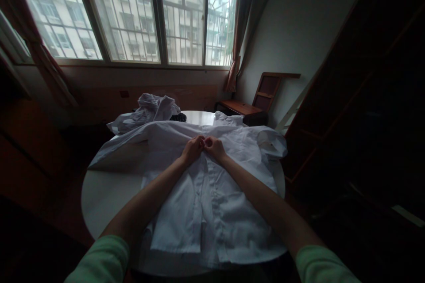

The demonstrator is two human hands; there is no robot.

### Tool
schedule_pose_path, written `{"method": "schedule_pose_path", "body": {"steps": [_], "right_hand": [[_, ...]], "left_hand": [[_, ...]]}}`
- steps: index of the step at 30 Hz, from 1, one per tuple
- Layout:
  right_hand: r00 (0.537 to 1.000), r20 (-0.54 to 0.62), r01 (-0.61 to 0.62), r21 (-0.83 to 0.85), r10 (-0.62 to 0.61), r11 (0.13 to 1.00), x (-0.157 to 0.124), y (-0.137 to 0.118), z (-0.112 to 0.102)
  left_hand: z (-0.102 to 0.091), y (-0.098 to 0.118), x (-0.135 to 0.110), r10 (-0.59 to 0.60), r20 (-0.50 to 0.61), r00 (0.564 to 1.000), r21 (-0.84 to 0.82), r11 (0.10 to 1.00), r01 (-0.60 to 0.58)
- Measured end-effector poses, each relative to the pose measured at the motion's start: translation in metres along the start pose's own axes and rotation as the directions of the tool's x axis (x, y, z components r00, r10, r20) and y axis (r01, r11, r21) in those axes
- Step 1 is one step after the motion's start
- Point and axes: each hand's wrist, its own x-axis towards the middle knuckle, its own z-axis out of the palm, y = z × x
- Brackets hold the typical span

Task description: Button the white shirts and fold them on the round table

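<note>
A white button-up shirt (pixel 232 212) lies spread front-up on a round white table (pixel 99 194), collar toward the window. My left hand (pixel 192 149) and my right hand (pixel 214 147) meet at the shirt's front placket near the upper chest. Both hands have their fingers pinched together on the placket fabric, touching each other. What exactly sits between the fingertips is too small to see. The shirt's lower front panels lie parted near the table's front edge.
A second crumpled white garment (pixel 149 112) lies at the table's far side. A wooden side table and frame (pixel 255 106) stand at the back right by the wall. Dark wooden furniture (pixel 365 97) rises on the right. Large windows (pixel 149 13) run across the back.
</note>
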Motion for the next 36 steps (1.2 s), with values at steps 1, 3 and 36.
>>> {"method": "schedule_pose_path", "body": {"steps": [1,3,36], "right_hand": [[1.0,0.007,-0.01,0.007,0.01,1.0,0.0,0.0,-0.001],[1.0,0.017,-0.02,0.018,0.02,1.0,0.0,0.0,-0.002],[1.0,-0.013,0.005,-0.021,-0.005,1.0,-0.002,0.001,0.001]], "left_hand": [[0.0,0.0,0.0,0.0,0.001,1.0,0.002,1.0,0.0],[0.001,-0.002,0.0,0.004,0.004,1.0,0.006,1.0,-0.004],[0.001,0.002,0.001,-0.008,0.013,1.0,0.0,1.0,0.008]]}}
